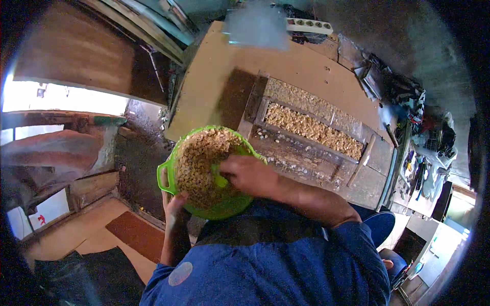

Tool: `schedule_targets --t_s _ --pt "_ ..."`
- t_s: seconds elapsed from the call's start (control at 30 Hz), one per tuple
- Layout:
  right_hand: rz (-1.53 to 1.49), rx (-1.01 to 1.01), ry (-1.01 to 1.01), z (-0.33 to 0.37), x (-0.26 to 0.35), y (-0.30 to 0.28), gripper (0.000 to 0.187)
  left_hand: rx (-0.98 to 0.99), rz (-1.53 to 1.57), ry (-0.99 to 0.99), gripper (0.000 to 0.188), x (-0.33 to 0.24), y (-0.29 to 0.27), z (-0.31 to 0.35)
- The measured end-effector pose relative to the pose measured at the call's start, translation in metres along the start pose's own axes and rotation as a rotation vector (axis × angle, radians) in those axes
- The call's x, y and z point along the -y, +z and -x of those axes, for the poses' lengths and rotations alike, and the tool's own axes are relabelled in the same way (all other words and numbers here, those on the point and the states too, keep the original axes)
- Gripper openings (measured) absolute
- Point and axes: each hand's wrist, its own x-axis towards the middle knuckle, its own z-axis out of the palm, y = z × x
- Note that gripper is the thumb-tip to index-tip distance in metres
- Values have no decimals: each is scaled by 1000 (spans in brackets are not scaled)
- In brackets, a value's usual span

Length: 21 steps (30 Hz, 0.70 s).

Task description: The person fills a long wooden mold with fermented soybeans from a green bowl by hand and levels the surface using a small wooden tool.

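Note:
A round green plastic basin with handles sits in front of me, holding many small tan nuts or kernels. My left hand grips the basin from beneath at its near left rim. Inside the basin, my right hand rests with fingers curled among the kernels; I cannot tell whether it holds any. Beyond the basin lies a wooden sorting tray with long compartments, two of them filled with more kernels.
The tray lies on a tan board table. A white power strip and a pale blurred sheet sit at the far edge. Cluttered tools and bags crowd the right side. A brown mat lies on the floor at the left.

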Motion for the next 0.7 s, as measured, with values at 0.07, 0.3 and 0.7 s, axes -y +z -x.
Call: schedule_targets --t_s 0.07,0.3,0.7 --pt "-146 -536 -149 13 -10 -22 18 -60 -75 -14 94 5 -12 -15" --pt "-133 -993 421 20 -66 -68 13 90 10 58 95 -5 -11 -51" --pt "292 -1088 266 21 -99 -63 16 46 69 77 75 -18 7 -103"
